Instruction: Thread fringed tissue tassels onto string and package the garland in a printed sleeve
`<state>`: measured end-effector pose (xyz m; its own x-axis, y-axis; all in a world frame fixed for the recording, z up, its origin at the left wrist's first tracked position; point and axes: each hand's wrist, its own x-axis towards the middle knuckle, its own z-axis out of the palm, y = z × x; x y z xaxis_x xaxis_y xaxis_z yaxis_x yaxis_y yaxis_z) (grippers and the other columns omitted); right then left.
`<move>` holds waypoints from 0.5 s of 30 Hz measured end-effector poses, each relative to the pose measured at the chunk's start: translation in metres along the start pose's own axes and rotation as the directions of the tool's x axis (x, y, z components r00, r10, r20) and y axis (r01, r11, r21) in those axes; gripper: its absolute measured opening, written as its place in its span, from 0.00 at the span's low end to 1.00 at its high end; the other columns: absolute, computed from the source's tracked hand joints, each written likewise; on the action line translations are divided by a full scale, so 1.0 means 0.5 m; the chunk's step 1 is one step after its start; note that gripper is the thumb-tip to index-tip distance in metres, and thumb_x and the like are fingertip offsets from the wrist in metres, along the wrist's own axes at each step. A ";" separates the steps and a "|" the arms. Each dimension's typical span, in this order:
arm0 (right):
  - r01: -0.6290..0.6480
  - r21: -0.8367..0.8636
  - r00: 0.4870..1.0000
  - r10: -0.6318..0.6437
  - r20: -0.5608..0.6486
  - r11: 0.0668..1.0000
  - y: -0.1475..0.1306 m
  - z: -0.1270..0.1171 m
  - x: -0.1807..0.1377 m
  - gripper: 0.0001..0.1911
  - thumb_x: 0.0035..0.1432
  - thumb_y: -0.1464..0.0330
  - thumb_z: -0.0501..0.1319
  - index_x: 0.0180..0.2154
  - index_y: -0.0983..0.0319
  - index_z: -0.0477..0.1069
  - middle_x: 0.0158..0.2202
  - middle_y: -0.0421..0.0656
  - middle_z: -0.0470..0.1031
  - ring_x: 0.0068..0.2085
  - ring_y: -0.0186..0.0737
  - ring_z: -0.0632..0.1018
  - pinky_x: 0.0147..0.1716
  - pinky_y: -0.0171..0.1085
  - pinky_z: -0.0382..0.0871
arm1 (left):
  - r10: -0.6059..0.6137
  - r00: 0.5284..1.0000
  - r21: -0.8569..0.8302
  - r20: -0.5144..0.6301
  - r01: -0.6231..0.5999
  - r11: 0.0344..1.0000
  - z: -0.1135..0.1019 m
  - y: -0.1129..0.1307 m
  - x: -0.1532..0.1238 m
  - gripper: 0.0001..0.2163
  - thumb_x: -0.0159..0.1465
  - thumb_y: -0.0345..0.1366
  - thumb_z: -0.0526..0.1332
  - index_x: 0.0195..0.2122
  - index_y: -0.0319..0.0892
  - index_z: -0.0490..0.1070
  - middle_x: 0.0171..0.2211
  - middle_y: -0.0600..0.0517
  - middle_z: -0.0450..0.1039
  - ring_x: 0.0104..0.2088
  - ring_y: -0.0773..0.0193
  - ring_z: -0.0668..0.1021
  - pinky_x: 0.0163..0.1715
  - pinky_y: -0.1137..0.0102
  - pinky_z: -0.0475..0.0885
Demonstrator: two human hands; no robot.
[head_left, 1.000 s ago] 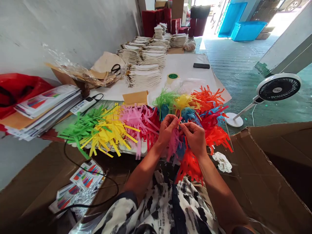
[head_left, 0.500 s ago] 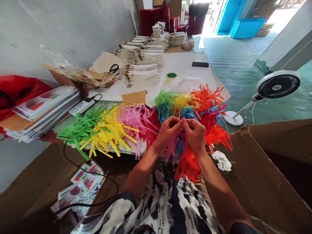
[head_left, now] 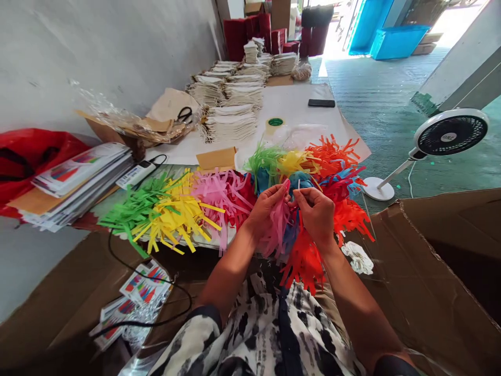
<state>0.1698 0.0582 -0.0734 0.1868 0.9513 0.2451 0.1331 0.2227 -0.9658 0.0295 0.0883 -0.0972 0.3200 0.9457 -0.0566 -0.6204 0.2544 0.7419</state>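
My left hand pinches the looped top of a pink tassel, whose strips hang below the fingers. Close beside it, my right hand is closed on a thin white strip that sticks up above the fingertips. A red tassel hangs under the right hand, over the lap, with a blue tassel between it and the pink one. Along the table's near edge lie green tassels, yellow tassels, more pink tassels and orange-red tassels.
Stacks of cream cloth pieces fill the table's left side. A tape roll and a phone lie farther back. Printed sheets are piled at left. A fan stands at right, and cardboard surrounds the seat.
My hands have moved slightly apart from touching fingertips. The pink loop now stands up in my left fingers, and the white strip shows in my right. The view has shifted slightly.
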 end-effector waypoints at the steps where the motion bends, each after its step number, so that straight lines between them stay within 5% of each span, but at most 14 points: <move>1: 0.011 -0.022 1.000 -0.011 0.008 1.000 0.000 -0.002 -0.002 0.14 0.65 0.56 0.66 0.35 0.60 0.80 0.30 0.43 0.84 0.30 0.41 0.83 0.34 0.38 0.75 | 0.002 1.000 0.005 -0.005 -0.002 1.000 0.001 0.001 0.000 0.17 0.60 0.44 0.78 0.40 0.39 0.77 0.30 0.56 0.74 0.28 0.72 0.78 0.31 0.76 0.73; 7: 0.101 -0.226 0.984 -0.063 0.168 0.969 -0.002 -0.013 0.001 0.13 0.67 0.59 0.64 0.34 0.59 0.81 0.27 0.40 0.82 0.28 0.39 0.81 0.32 0.37 0.70 | 0.003 1.000 0.064 -0.022 -0.001 0.998 0.011 0.013 -0.009 0.18 0.59 0.45 0.78 0.41 0.40 0.77 0.29 0.56 0.75 0.26 0.72 0.77 0.29 0.75 0.74; 15: 0.151 -0.255 0.950 -0.069 0.303 0.955 -0.011 -0.027 0.006 0.14 0.67 0.59 0.64 0.33 0.59 0.82 0.25 0.39 0.80 0.25 0.35 0.77 0.31 0.36 0.66 | 0.009 0.999 0.157 0.037 -0.015 0.988 -0.011 0.024 -0.010 0.16 0.62 0.45 0.76 0.40 0.40 0.76 0.30 0.56 0.74 0.26 0.72 0.76 0.30 0.76 0.74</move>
<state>0.1829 0.0570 -0.0661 -0.1270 0.9533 0.2742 0.4035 0.3022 -0.8636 0.0162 0.0877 -0.0918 0.3406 0.9399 -0.0253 -0.5052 0.2057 0.8382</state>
